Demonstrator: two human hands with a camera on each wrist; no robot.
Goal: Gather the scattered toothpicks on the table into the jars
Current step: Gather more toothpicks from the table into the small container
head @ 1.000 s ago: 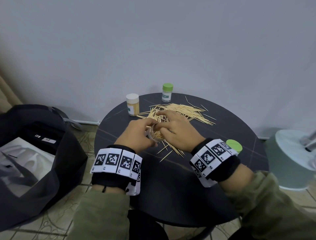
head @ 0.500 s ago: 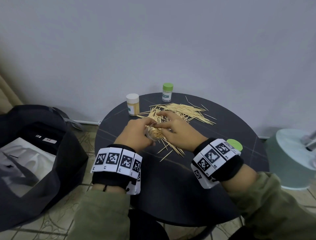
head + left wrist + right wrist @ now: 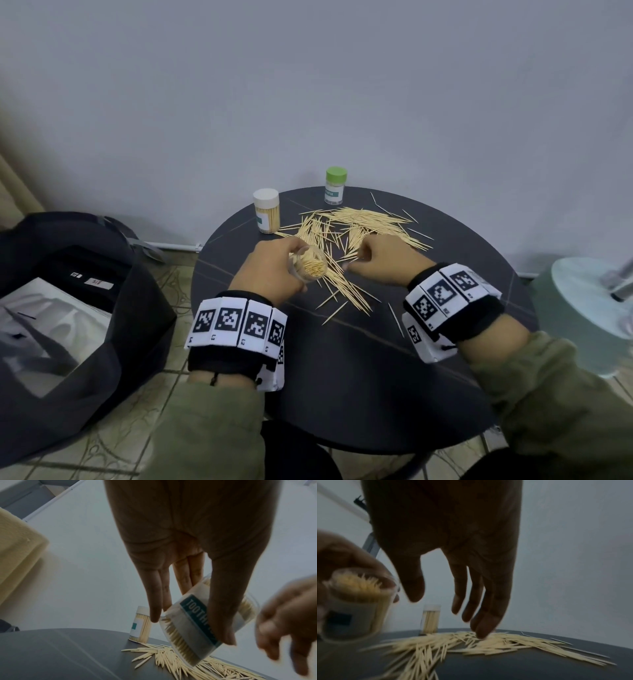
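Observation:
My left hand [image 3: 270, 270] grips an open clear jar [image 3: 308, 265] packed with toothpicks, tilted above the near end of the pile. Its label [image 3: 193, 622] shows between my thumb and fingers. Scattered toothpicks [image 3: 370, 219] cover the far half of the round dark table [image 3: 342, 377]. To the right of the jar, my right hand [image 3: 380, 260] reaches down with relaxed fingers. Its fingertips [image 3: 481, 632] touch the toothpick pile [image 3: 471, 645], and I see nothing held in it. A white-lidded full jar [image 3: 266, 210] and a green-lidded jar [image 3: 335, 185] stand at the table's far edge.
A black bag [image 3: 68, 308] with a white insert sits on the tiled floor to the left. A pale green round base [image 3: 589, 308] stands close to the table's right side. A grey wall rises right behind the table.
My right hand has left the jar's mouth and moved right, down onto the pile. The left hand still holds the jar, whose open mouth now shows.

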